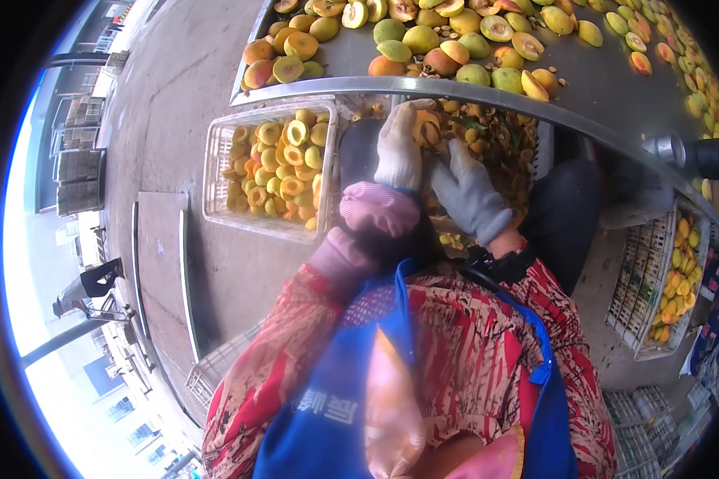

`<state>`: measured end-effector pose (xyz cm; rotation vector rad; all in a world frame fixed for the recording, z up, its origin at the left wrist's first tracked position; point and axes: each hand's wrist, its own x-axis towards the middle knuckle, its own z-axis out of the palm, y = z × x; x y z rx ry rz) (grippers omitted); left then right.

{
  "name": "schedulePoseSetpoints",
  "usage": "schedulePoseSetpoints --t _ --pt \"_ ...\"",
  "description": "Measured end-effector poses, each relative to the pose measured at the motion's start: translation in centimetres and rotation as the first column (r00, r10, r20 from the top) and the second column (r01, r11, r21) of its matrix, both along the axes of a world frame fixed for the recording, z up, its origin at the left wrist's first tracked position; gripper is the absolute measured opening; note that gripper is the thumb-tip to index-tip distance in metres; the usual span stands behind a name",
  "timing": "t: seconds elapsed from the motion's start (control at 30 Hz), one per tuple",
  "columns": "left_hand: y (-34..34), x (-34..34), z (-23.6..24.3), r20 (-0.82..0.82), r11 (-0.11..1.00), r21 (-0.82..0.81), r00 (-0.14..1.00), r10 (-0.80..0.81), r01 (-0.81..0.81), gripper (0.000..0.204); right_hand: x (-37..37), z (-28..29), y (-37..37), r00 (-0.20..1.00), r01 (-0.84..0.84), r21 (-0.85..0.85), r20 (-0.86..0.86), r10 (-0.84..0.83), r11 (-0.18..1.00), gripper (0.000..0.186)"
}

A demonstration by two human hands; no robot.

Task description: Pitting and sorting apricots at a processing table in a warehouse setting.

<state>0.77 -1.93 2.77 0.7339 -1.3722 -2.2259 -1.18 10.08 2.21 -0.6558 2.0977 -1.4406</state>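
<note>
My left hand (399, 148), in a white glove, is closed around a halved apricot (427, 129) just below the metal table's edge. Close beside it is my right hand (473, 194), in a grey glove, its thumb and fingers curled toward the fruit. Whatever lies between those right fingers is too small to make out. Both hands hover over a crate (545, 150) with apricot stones and scraps, partly hidden by my hands and knees. To the left, a pale plastic crate (209, 177) holds many pitted apricot halves (276, 169).
Whole and cut apricots (419, 40) lie on the raised metal table (347, 60), whose rim (311, 93) crosses ahead. At right stand a crate of yellow fruit (675, 275) and a dark cylindrical object (715, 158). Stacked crates (643, 419) stand lower right. A person (88, 289) is far left.
</note>
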Motion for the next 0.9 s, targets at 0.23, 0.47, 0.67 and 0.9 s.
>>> schedulePoseSetpoints --t 0.23,0.47,0.67,0.9 --pt "0.0 -0.2 -0.3 0.043 0.974 -0.223 0.999 -0.019 0.028 0.030 -0.5 0.0 0.0 0.993 -0.012 -0.020 -0.114 0.010 1.000 0.021" --pt "-0.4 -0.4 -0.9 0.135 0.995 0.078 0.990 0.044 -0.055 0.053 -0.2 -1.5 -0.2 0.989 -0.093 -0.006 -0.112 0.092 0.996 0.027" --pt "-0.3 -0.2 -0.8 0.168 0.998 -0.056 0.986 -0.001 0.010 0.059 -0.3 -1.2 0.0 0.991 -0.132 -0.041 -0.042 0.130 0.990 0.032" --pt "-0.1 -1.4 1.6 0.415 0.990 -0.103 0.900 0.134 -0.100 0.064 -1.2 0.3 -0.2 0.917 -0.115 -0.149 0.364 0.163 0.982 0.040"
